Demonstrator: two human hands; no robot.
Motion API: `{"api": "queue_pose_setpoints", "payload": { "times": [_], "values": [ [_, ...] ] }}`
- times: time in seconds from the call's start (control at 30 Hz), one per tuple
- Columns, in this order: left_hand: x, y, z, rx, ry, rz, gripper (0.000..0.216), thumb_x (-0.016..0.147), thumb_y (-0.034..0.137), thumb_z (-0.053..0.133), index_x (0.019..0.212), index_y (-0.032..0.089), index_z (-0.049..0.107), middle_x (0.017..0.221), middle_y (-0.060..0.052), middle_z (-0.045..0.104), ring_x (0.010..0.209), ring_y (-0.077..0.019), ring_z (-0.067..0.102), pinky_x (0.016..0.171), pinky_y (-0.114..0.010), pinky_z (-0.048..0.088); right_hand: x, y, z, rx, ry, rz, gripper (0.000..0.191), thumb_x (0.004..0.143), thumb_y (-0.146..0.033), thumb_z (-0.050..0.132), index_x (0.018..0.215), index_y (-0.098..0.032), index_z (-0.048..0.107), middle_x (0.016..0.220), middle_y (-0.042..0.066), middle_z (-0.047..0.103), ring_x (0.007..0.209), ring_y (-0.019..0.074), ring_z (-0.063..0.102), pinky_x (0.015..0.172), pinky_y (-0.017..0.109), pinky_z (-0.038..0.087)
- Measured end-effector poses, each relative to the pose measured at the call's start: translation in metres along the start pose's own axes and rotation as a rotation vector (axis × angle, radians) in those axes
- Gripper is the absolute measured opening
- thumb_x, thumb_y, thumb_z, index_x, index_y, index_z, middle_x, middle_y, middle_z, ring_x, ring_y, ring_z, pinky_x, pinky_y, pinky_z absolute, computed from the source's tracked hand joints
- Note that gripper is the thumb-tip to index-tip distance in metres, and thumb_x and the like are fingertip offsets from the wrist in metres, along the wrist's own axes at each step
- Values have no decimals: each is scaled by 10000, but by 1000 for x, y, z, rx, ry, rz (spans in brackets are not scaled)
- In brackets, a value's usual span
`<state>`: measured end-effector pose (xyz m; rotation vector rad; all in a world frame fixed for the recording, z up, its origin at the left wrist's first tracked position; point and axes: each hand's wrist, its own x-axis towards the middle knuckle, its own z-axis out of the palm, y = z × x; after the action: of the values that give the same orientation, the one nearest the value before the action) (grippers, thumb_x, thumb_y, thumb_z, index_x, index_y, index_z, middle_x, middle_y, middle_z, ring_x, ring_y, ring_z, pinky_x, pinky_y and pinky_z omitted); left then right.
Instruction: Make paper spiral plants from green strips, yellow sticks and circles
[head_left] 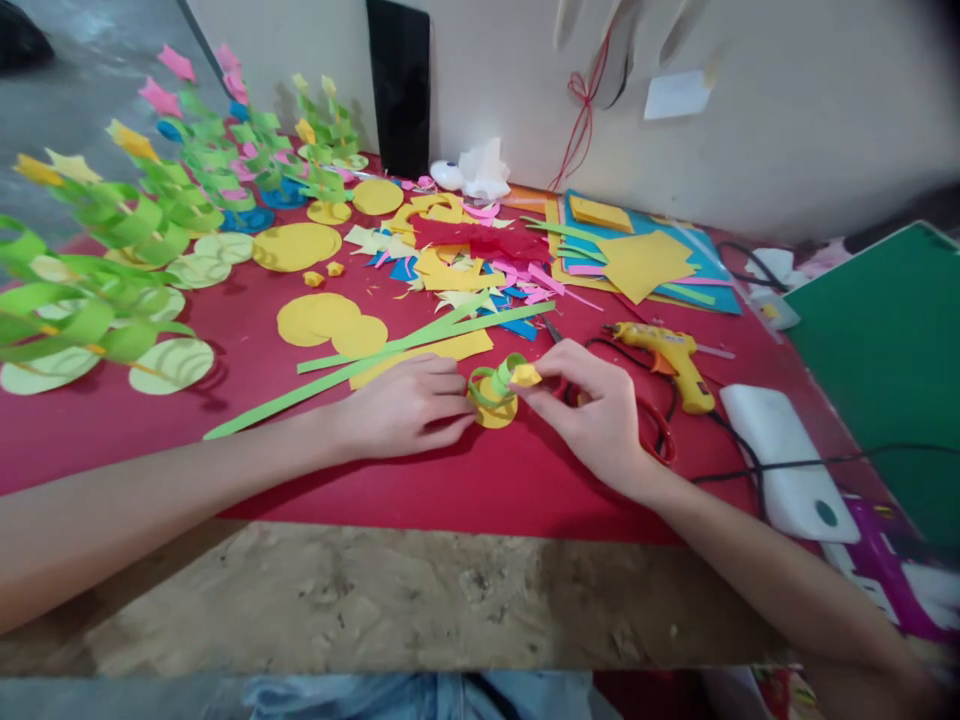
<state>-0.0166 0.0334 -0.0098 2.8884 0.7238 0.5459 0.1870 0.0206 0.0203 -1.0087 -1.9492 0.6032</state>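
My right hand pinches a small yellow paper star between thumb and forefinger. The star is at the upper end of a curled green paper strip, which stands on a yellow paper disc. From the other side my left hand, fingers curled and closed, holds the strip's lower loop at the disc's left edge; its exact fingertip contact is partly hidden. Long green paper strips and a yellow paper sheet lie just beyond my left hand.
Finished curled-paper trees crowd the left. Yellow discs and paper scraps cover the middle back. On the right lie a yellow glue gun, red-handled scissors, a white power bank-like box and black cables.
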Motion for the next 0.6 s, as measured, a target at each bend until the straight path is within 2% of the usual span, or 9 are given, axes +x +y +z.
{"api": "queue_pose_setpoints", "payload": {
  "times": [0.6],
  "values": [
    [-1,-2,-4,-46,-49,6,236,849,225,414,848,156,640,733,-54,604,719,-159,467,672,-285,395,4,5,-2,39,-48,57,131,690,-45,588,697,-169,543,646,-16,525,623,93,478,575,238,398]
  ]
}}
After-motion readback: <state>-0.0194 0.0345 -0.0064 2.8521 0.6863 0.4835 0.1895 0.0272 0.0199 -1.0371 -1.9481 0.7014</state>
